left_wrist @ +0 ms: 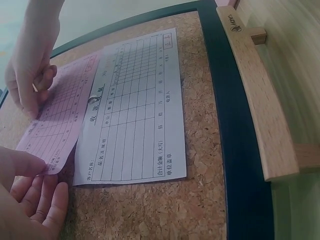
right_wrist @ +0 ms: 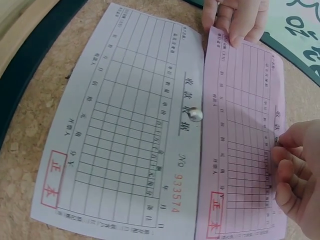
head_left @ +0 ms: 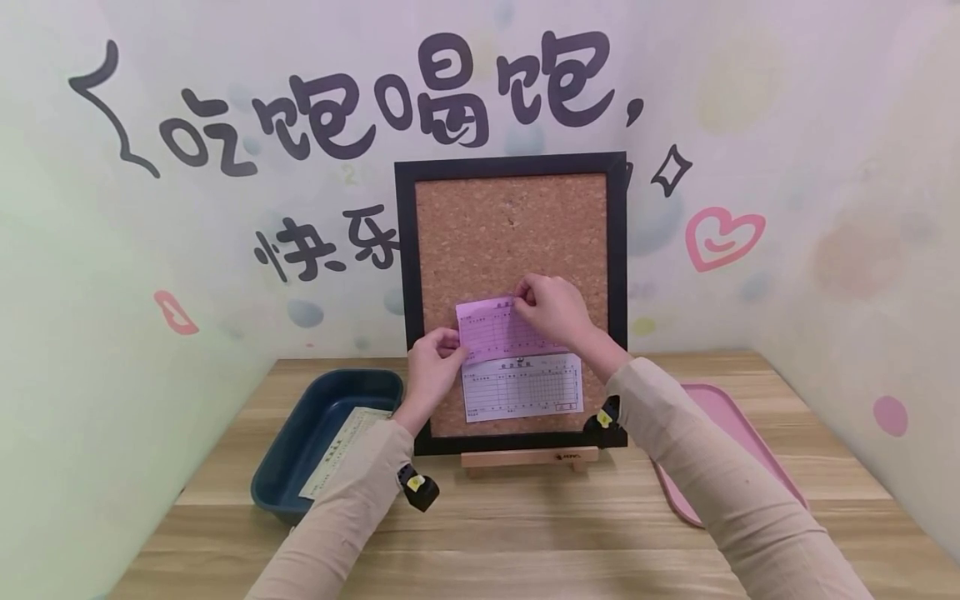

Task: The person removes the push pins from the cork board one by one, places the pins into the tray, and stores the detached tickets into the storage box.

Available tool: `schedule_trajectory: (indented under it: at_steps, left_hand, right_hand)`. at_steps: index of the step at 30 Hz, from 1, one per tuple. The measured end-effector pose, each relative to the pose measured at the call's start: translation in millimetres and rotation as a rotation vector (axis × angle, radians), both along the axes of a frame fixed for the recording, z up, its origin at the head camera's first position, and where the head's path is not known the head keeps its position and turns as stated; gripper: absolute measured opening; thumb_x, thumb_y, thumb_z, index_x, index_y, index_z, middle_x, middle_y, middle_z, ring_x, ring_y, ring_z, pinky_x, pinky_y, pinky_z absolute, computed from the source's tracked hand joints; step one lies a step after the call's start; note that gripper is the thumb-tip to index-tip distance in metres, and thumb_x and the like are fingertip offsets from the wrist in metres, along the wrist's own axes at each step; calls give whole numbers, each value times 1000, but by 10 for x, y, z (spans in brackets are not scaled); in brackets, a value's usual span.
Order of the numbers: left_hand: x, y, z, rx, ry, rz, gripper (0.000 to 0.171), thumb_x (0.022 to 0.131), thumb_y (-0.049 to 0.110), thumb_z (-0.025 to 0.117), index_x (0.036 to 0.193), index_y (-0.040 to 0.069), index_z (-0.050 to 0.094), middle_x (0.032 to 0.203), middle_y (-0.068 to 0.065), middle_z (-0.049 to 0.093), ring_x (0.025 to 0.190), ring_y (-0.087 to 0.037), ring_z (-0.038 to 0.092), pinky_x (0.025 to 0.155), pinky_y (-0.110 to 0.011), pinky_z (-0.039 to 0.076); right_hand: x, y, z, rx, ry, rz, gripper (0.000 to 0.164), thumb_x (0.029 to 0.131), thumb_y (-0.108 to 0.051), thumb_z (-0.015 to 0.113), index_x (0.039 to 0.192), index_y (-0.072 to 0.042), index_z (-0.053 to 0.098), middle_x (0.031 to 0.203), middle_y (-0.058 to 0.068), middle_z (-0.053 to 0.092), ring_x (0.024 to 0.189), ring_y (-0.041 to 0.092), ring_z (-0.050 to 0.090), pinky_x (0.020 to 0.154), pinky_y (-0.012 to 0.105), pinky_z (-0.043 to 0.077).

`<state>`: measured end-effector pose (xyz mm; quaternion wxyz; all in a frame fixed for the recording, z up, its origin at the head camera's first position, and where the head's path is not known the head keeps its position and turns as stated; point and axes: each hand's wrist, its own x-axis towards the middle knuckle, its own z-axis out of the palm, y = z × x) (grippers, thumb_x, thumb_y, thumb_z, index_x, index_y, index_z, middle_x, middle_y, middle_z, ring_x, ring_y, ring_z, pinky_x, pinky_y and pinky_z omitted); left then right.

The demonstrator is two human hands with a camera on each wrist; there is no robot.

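A pink receipt slip (head_left: 487, 329) lies against a framed corkboard (head_left: 510, 225), above a white receipt slip (head_left: 522, 390). One silver thumbtack (right_wrist: 195, 114) sits at the white slip's top edge. My left hand (head_left: 432, 371) pinches the pink slip's lower left corner between thumb and fingers. At the pink slip's upper edge, near its middle, my right hand (head_left: 555, 308) has curled fingers touching the paper. A small pale bit shows between those fingers in the left wrist view, too small to name; the fingertips' contact is partly hidden.
A wooden easel (head_left: 528, 457) props the board up on the wood-grain table (head_left: 517, 533). To the left stands a dark blue tub (head_left: 281, 467) holding a pale slip (head_left: 341, 446). A pink tray (head_left: 678, 500) lies right, partly under my right sleeve. Behind is a lettered wall.
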<state>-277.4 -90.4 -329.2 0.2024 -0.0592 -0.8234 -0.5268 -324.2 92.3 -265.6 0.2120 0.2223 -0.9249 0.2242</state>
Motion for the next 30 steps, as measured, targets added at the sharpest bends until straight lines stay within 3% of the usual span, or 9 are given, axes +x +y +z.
schedule_trajectory:
  at_steps: [30]
  left_hand:
    - [-18, -22, -3, -28, 16, 1, 15, 82, 6, 64, 94, -3, 65, 89, -15, 65, 77, -23, 61, 71, -33, 53]
  right_hand:
    - [-60, 92, 14, 22, -70, 108, 10, 90, -13, 54, 90, -5, 60, 65, 2, 53, 56, 13, 43, 52, 25, 34]
